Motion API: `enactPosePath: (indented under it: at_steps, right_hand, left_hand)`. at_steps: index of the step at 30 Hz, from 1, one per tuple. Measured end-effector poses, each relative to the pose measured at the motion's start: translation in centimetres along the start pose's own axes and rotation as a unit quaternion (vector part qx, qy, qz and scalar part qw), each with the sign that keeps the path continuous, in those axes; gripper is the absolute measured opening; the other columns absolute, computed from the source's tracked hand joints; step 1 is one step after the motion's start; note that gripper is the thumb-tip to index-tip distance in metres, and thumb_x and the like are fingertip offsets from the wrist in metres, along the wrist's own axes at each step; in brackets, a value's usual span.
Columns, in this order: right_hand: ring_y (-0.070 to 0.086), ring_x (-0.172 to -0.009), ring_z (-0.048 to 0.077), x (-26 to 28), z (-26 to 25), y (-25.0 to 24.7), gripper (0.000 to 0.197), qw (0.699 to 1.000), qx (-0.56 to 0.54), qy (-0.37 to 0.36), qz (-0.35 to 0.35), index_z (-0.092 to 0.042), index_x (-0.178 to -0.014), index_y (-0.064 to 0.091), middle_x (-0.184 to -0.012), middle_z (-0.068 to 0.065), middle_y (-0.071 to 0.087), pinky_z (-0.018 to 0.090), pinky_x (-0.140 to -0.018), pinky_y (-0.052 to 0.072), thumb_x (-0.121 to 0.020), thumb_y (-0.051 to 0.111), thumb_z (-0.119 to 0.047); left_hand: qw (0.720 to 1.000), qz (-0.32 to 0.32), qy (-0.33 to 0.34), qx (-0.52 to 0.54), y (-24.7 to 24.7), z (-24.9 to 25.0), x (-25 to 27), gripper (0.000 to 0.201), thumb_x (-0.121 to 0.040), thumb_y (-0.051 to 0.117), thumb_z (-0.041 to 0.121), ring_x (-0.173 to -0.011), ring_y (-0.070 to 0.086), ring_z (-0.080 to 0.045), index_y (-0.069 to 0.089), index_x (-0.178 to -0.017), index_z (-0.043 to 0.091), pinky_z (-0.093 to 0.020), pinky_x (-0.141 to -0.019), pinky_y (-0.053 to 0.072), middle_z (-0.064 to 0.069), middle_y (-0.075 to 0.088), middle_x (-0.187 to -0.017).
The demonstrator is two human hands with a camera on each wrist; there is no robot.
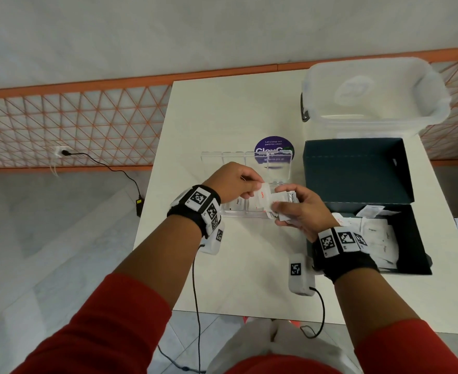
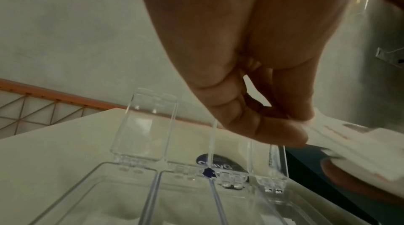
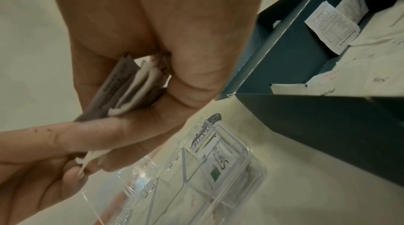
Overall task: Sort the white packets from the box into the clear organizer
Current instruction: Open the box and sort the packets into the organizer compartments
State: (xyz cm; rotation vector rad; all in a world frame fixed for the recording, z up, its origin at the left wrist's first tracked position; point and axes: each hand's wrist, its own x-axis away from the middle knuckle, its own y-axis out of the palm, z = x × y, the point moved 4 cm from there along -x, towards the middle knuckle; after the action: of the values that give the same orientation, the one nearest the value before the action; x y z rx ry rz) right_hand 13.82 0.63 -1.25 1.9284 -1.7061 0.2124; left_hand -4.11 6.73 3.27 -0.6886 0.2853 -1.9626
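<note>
Over the clear organizer (image 1: 279, 168), whose compartment lids stand open, my left hand (image 1: 252, 188) pinches one white packet (image 1: 261, 198) by its edge. Just to the right, my right hand (image 1: 281, 205) grips a small bundle of white packets (image 1: 286, 199). The right wrist view shows that bundle (image 3: 133, 85) folded between my right thumb and fingers, and the left hand's fingertips (image 3: 72, 175) pinching a packet edge (image 3: 90, 158). One packet (image 3: 218, 161) lies in an organizer compartment (image 3: 251, 156). The dark box (image 1: 411, 247) at the right holds several more white packets (image 1: 376, 230).
The box's raised lid (image 1: 357, 171) stands just right of the organizer. A large clear plastic tub (image 1: 371, 95) sits at the table's back right, and a purple round sticker (image 1: 272, 145) lies behind the organizer. Cables hang over the table's near edge (image 1: 249, 315).
</note>
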Motion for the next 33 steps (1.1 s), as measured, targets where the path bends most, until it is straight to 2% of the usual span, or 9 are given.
enactPosePath:
  at_steps: [7,12,17,22,25,27,30,31,33]
  right_hand:
    - [0.075,-0.077,0.025,-0.2,0.2,-1.0,0.029,1.0,-0.008,-0.001,0.024,-0.022,-0.085,0.072,-0.096,0.007,0.074,0.033,-0.058,0.058,-0.078,0.076,0.006]
    - [0.074,-0.073,0.023,-0.5,0.5,-1.2,0.032,1.0,-0.012,-0.002,0.021,-0.026,-0.079,0.075,-0.086,0.0,0.076,0.032,-0.056,0.057,-0.079,0.076,0.006]
    - [0.074,-0.071,0.023,-0.7,0.5,-1.5,0.031,1.0,-0.011,-0.002,0.025,-0.024,-0.081,0.074,-0.084,0.0,0.075,0.032,-0.055,0.057,-0.079,0.075,0.007]
    - [0.074,-0.071,0.022,-0.7,0.4,-1.4,0.033,1.0,-0.003,-0.001,0.019,-0.027,-0.077,0.075,-0.085,0.001,0.074,0.032,-0.055,0.057,-0.079,0.075,0.006]
    - [0.074,-0.073,0.023,-0.7,0.5,-1.4,0.033,1.0,-0.001,0.002,0.017,-0.028,-0.078,0.075,-0.089,0.003,0.074,0.033,-0.057,0.057,-0.079,0.076,0.005]
    - [0.074,-0.073,0.022,-0.7,0.5,-1.4,0.032,1.0,0.001,0.003,0.016,-0.027,-0.078,0.075,-0.091,0.004,0.073,0.033,-0.058,0.057,-0.079,0.077,0.005]
    - [0.074,-0.072,0.022,-0.8,0.4,-1.3,0.031,1.0,0.004,0.004,0.019,-0.027,-0.079,0.075,-0.091,0.004,0.073,0.032,-0.057,0.056,-0.078,0.077,0.005]
    - [0.074,-0.072,0.021,-0.9,0.4,-1.2,0.031,1.0,0.004,0.004,0.019,-0.026,-0.08,0.075,-0.09,0.003,0.073,0.031,-0.057,0.056,-0.078,0.077,0.005]
    - [0.074,-0.072,0.021,-0.9,0.4,-1.1,0.031,1.0,0.005,0.001,0.02,-0.026,-0.081,0.074,-0.086,0.002,0.074,0.031,-0.056,0.057,-0.078,0.078,0.004]
  left_hand:
    - [0.998,0.041,0.007,-0.051,-2.0,0.6,-1.3,0.009,-0.088,0.066,0.02,-0.072,0.062,0.006,0.073,-0.088,0.026,-0.013,-0.071,0.046,0.014,0.07,-0.083]
    - [0.989,0.064,0.014,-0.129,-1.5,0.1,-2.2,0.014,-0.09,0.063,0.018,-0.09,0.062,-0.008,0.075,-0.098,0.015,-0.015,-0.078,0.044,0.003,0.071,-0.099]
    - [0.977,0.022,0.002,-0.213,1.0,-1.7,-2.8,0.019,-0.093,0.06,0.014,-0.095,0.062,-0.013,0.074,-0.106,0.012,-0.017,-0.082,0.041,-0.005,0.07,-0.11]
    - [0.954,-0.027,-0.014,-0.297,3.0,-2.6,-3.2,0.022,-0.092,0.061,0.014,-0.107,0.062,-0.025,0.072,-0.111,0.013,-0.031,-0.095,0.046,-0.009,0.069,-0.115]
    - [0.942,-0.027,-0.008,-0.334,3.2,-2.7,-3.2,0.026,-0.092,0.062,0.02,-0.108,0.06,-0.027,0.069,-0.116,0.014,-0.032,-0.093,0.046,-0.01,0.066,-0.117]
    - [0.943,0.001,0.019,-0.332,2.9,-2.3,-2.9,0.024,-0.093,0.06,0.024,-0.103,0.061,-0.027,0.071,-0.111,0.013,-0.034,-0.089,0.047,-0.009,0.068,-0.112]
    - [0.976,0.07,0.034,-0.203,1.9,-1.5,-2.1,0.021,-0.09,0.064,0.034,-0.082,0.063,-0.007,0.075,-0.091,0.016,-0.024,-0.073,0.046,0.002,0.071,-0.091]
    - [0.987,0.066,0.017,-0.145,1.6,-1.2,-1.8,0.022,-0.088,0.065,0.04,-0.072,0.061,0.0,0.075,-0.086,0.02,-0.018,-0.065,0.044,0.008,0.07,-0.083]
    - [0.998,-0.003,-0.015,-0.066,1.7,-0.5,-1.2,0.025,-0.083,0.067,0.05,-0.06,0.062,0.002,0.072,-0.082,0.026,-0.01,-0.054,0.042,0.01,0.07,-0.072]
